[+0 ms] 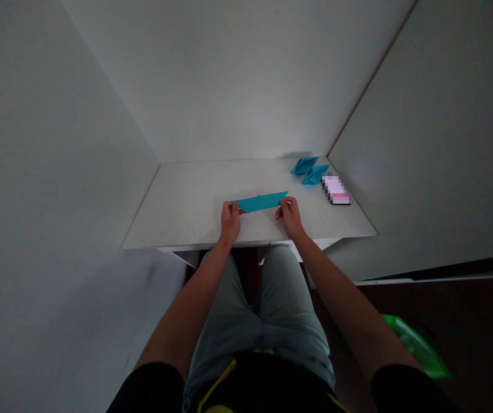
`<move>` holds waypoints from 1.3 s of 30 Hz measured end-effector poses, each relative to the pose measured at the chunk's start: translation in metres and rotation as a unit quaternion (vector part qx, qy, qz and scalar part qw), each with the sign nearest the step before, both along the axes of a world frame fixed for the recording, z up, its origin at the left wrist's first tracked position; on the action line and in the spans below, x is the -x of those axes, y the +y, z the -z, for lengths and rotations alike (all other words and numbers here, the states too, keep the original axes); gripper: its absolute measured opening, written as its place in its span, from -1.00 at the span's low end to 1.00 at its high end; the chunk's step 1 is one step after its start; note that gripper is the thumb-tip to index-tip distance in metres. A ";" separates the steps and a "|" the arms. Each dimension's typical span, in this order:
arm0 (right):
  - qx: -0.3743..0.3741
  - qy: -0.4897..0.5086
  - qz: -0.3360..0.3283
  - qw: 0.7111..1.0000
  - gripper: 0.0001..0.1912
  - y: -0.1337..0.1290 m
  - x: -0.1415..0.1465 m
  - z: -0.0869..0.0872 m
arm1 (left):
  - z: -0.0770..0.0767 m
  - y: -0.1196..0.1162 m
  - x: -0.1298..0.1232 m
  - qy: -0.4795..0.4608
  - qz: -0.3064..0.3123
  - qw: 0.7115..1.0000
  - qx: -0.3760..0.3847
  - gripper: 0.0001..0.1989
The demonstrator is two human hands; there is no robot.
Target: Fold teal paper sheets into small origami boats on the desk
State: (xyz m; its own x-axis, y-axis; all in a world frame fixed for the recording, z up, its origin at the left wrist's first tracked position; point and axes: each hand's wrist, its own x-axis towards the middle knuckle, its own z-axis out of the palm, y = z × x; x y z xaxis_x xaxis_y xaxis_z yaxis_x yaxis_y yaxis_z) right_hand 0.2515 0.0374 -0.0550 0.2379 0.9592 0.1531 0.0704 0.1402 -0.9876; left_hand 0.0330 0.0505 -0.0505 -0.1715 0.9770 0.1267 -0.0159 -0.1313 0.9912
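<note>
A long strip of folded blue paper [259, 202] lies nearly level just above the white tabletop [182, 201], near its front edge. My left hand [230, 222] pinches the strip's left end, and my right hand [290, 215] pinches its right end. Its underside is hidden from this angle. Toward the back right corner sit two blue origami paper boats [304, 165] [315, 174], close together and well away from both hands.
A pixelated, phone-sized object [336, 190] lies beside the boats. White walls [246, 80] close in the table at the back and sides. My knees in pale jeans [246, 304] are under the front edge, and a green plastic item [416, 347] is on the floor at right.
</note>
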 end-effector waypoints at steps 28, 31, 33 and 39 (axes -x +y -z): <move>0.069 -0.124 -0.103 0.984 -0.14 -0.013 0.002 -0.019 | -0.004 -0.004 0.007 0.091 0.023 0.996 0.005 -0.40; 0.088 -0.091 -0.084 0.988 -0.05 -0.012 0.003 -0.016 | -0.005 -0.004 0.007 0.075 0.002 0.997 0.000 -0.41; 0.092 -0.074 -0.061 0.991 -0.06 -0.010 0.004 -0.013 | -0.006 -0.004 0.006 0.044 -0.005 0.999 0.015 -0.42; 0.006 -0.040 -0.044 0.998 -0.24 -0.011 0.007 -0.012 | -0.011 -0.006 0.005 -0.034 -0.023 0.998 0.046 -0.44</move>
State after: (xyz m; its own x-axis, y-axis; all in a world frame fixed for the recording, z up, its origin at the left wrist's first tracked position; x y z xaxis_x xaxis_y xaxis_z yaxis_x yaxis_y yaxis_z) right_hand 0.2446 0.0264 -0.0432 0.1393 0.9779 0.1559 0.1375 0.1368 -0.9810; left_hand 0.0281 0.0446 -0.0390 -0.2208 0.9750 0.0242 -0.0795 -0.0427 0.9959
